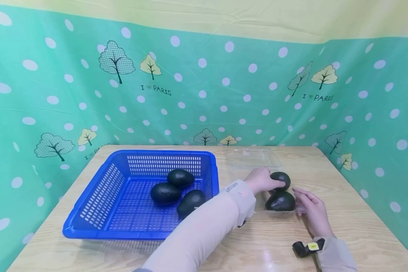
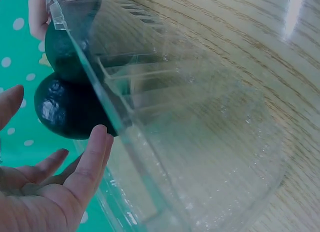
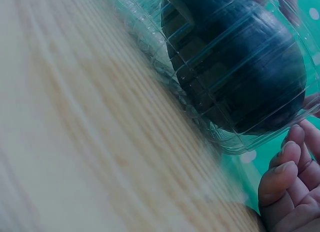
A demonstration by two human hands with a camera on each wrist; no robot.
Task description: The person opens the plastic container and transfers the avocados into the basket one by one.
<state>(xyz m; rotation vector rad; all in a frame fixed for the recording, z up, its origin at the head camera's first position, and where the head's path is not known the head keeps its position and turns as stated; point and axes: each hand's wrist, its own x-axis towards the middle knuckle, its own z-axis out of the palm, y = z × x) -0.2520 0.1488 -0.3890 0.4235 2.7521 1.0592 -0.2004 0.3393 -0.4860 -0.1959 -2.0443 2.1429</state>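
Observation:
Two dark avocados sit in the clear plastic container on the right side of the table: a rear avocado (image 1: pixel 280 180) and a front avocado (image 1: pixel 280 201). My left hand (image 1: pixel 263 180) reaches in from the left, its fingertips at the rear avocado. In the left wrist view, that avocado (image 2: pixel 70 106) lies near the extended fingers, with the thumb standing apart. At the container's right edge, my right hand (image 1: pixel 314 211) pinches the rim. The right wrist view shows the container (image 3: pixel 230 146) around an avocado (image 3: pixel 245 66), beside the curled fingers.
A blue plastic basket (image 1: pixel 88 233) stands on the left, with several avocados (image 1: pixel 165 193) inside. The clear container's flat lid part (image 1: pixel 249 158) lies toward the back of the wooden table (image 1: pixel 265 241). A green patterned cloth (image 1: pixel 204 105) hangs behind and at the sides.

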